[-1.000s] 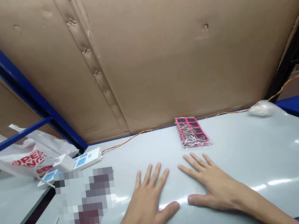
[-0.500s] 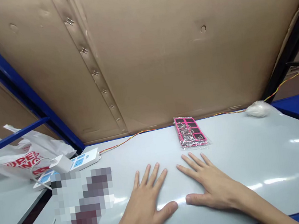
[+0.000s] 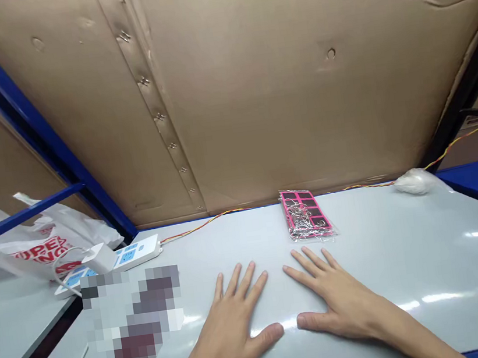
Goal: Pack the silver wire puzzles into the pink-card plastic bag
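Tabletop (image 3: pixel 407 251): packet (image 3: pixel 307 221) just beyond right fingers (image 3: pixel 309 261)

The left hand (image 3: pixel 235 335) lies palm down, flat on the counter (image 3: pixel 407 251), its fingers (image 3: pixel 243 281) spread and pointing away from the person, the thumb stretched out to the right. The right hand (image 3: pixel 341 300) lies flat beside it in the same way, fingers fanned, thumb pointing left. The two thumb tips are near each other but apart. Both forearms run in from the lower edge, bare.
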`<state>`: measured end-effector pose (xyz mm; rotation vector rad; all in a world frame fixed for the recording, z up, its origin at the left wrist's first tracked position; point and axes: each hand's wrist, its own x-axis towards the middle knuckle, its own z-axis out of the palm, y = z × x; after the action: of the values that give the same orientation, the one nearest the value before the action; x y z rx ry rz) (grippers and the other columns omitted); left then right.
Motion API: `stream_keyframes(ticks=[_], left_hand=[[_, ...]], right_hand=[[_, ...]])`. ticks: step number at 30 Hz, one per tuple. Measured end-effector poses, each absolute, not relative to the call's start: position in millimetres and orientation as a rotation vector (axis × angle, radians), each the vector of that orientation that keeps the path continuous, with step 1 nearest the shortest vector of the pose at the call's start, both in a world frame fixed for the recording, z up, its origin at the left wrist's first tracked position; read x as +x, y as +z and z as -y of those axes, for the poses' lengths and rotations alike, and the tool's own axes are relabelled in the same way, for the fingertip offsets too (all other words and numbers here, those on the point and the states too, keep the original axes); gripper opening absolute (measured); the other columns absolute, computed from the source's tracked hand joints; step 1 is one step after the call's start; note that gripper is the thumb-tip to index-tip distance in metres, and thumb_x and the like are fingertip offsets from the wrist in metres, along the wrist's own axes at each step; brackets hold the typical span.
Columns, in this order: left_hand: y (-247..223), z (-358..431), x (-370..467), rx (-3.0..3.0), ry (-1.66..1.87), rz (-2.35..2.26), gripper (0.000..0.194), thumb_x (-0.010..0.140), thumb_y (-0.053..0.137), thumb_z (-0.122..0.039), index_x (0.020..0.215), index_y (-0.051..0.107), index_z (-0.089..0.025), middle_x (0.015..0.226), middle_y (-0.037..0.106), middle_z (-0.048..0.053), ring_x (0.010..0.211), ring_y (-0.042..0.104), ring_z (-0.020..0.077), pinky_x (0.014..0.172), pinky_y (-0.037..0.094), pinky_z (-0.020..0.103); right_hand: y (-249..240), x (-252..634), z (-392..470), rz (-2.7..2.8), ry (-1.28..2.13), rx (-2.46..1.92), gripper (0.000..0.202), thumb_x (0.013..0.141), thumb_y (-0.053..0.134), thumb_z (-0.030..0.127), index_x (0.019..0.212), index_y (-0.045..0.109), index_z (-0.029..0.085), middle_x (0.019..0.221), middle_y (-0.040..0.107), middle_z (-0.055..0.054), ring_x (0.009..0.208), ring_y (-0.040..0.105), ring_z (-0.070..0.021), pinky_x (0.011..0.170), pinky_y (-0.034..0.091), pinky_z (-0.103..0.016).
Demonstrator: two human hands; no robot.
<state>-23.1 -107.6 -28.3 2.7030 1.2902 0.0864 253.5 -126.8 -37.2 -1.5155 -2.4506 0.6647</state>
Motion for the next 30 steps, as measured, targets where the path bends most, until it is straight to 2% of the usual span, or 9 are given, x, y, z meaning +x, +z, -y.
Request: stream_keyframes(ticks=[9,13,15,16,18,19,21,26,30], left_hand=[[-27.6,107.2,-23.4,2.66,0.089,-1.287,0.078,0.091,0.04,-0.074,0.158,0.015,-0.041,0.166,0.012,0.001,0.152,0.014,0.0381,0.119,0.014,0.067],[-28.7,106.4,-23.8,2.658,0.086,-1.283,0.079,0.091,0.039,-0.075,0.158,0.015,-0.041,0.166,0.012,0.001,0.152,0.012,0.0376,0.119,0.012,0.067],[-29.0,106.3,-24.1,2.661,0.09,-1.285,0.079,0.091,0.039,-0.074,0.159,0.015,-0.04,0.166,0.012,0.001,0.152,0.011,0.0379,0.119,0.012,0.068],[-29.1,106.3,-24.3,2.663,0.095,-1.283,0.079,0.091,0.039,-0.074,0.159,0.016,-0.04,0.166,0.012,0.002,0.152,0.012,0.0382,0.119,0.013,0.068],[-29.2,106.7,-24.9,2.668,0.112,-1.275,0.078,0.092,0.04,-0.073,0.159,0.018,-0.039,0.166,0.013,0.003,0.152,0.014,0.0388,0.119,0.014,0.067],[-29.2,106.9,-25.2,2.669,0.124,-1.273,0.078,0.092,0.041,-0.073,0.158,0.019,-0.039,0.166,0.014,0.002,0.152,0.014,0.0389,0.119,0.014,0.067],[-29.3,107.3,-25.7,2.667,0.148,-1.272,0.078,0.091,0.043,-0.073,0.158,0.019,-0.04,0.166,0.015,0.002,0.152,0.015,0.0387,0.119,0.015,0.066],[-30.1,107.3,-26.3,2.669,0.137,-1.273,0.079,0.091,0.042,-0.073,0.158,0.02,-0.039,0.166,0.015,0.002,0.152,0.015,0.0385,0.119,0.016,0.066],[-30.9,106.2,-26.2,2.673,0.15,-1.272,0.077,0.091,0.043,-0.072,0.158,0.019,-0.04,0.166,0.016,0.001,0.152,0.015,0.0378,0.119,0.015,0.066]], right_hand=[[-35.4,252.9,127.0,2.438,0.684,-1.524,0.088,0.085,0.054,0.075,0.158,0.023,0.038,0.168,0.006,-0.002,0.154,0.002,-0.0343,0.122,-0.001,-0.059],[-24.8,258.3,123.3,2.384,0.709,-1.492,0.082,0.081,0.063,0.071,0.152,0.042,0.034,0.165,0.024,-0.005,0.151,0.018,-0.0362,0.121,0.01,-0.059],[-14.3,267.6,113.0,2.233,0.783,-1.469,0.059,0.084,0.064,0.065,0.131,0.066,0.029,0.148,0.055,-0.008,0.137,0.047,-0.0355,0.115,0.033,-0.052],[-8.9,274.3,104.7,2.107,0.845,-1.469,0.045,0.087,0.062,0.062,0.112,0.076,0.027,0.125,0.071,-0.007,0.118,0.063,-0.0322,0.103,0.046,-0.046],[-1.3,291.8,82.5,1.812,0.905,-1.566,0.046,0.09,0.056,0.062,0.078,0.075,0.021,0.083,0.076,-0.005,0.082,0.071,-0.0256,0.077,0.055,-0.036],[0.0,301.8,69.4,1.739,0.869,-1.611,0.05,0.092,0.053,0.061,0.073,0.073,0.02,0.076,0.074,-0.005,0.075,0.07,-0.0239,0.071,0.054,-0.034],[-3.7,322.3,42.8,1.564,0.752,-1.722,0.048,0.096,0.049,0.057,0.079,0.071,0.017,0.078,0.072,-0.006,0.076,0.068,-0.0224,0.07,0.053,-0.033],[-33.9,358.2,1.2,1.324,0.784,-1.904,0.031,0.099,0.06,0.038,0.121,0.062,0.017,0.118,0.065,-0.008,0.096,0.066,-0.0207,0.083,0.057,-0.04],[-50.8,364.1,-7.2,1.318,0.799,-1.888,0.032,0.098,0.061,0.036,0.124,0.061,0.019,0.126,0.062,-0.009,0.103,0.065,-0.0228,0.087,0.056,-0.043]])
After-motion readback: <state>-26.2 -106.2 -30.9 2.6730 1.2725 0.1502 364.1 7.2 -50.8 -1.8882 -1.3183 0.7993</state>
